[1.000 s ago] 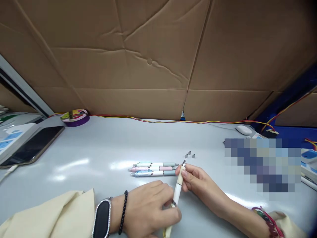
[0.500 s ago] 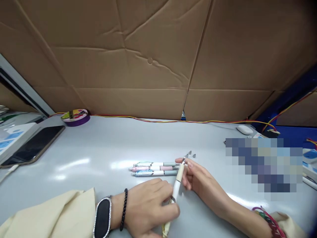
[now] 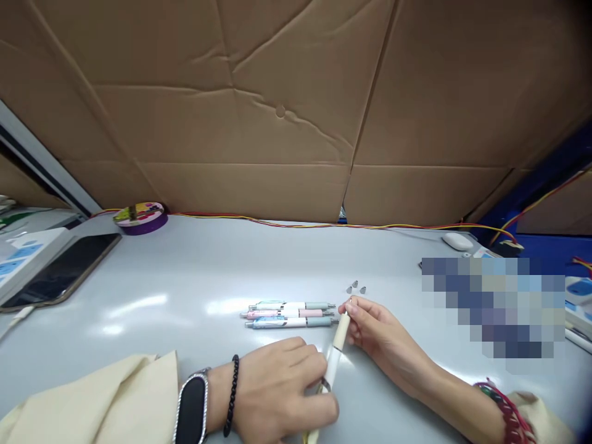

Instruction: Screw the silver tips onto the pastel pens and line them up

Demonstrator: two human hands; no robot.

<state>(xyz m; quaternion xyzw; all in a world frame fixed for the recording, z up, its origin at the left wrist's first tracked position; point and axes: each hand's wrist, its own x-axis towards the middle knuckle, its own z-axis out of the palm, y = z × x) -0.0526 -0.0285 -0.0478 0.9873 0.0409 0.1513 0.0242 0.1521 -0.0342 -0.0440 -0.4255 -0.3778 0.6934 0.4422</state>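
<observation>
Three pens (image 3: 291, 313) lay side by side on the table (image 3: 185, 265), behind the left hand (image 3: 282, 387) and left of the right hand (image 3: 377, 330). Three pen tips (image 3: 355, 284) sat behind the right hand; far left, a phone (image 3: 65, 271) lay before a tape roll (image 3: 141, 219).

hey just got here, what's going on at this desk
A person is handling a pen with a cream grip using both hands. The left hand holds its barrel, while the right hand has thumb and fingers at the tip end; exactly what they pinch there is hard to see. Three other pens lie side by side on the desk, and three small metal cones sit just beyond the right hand.
</observation>
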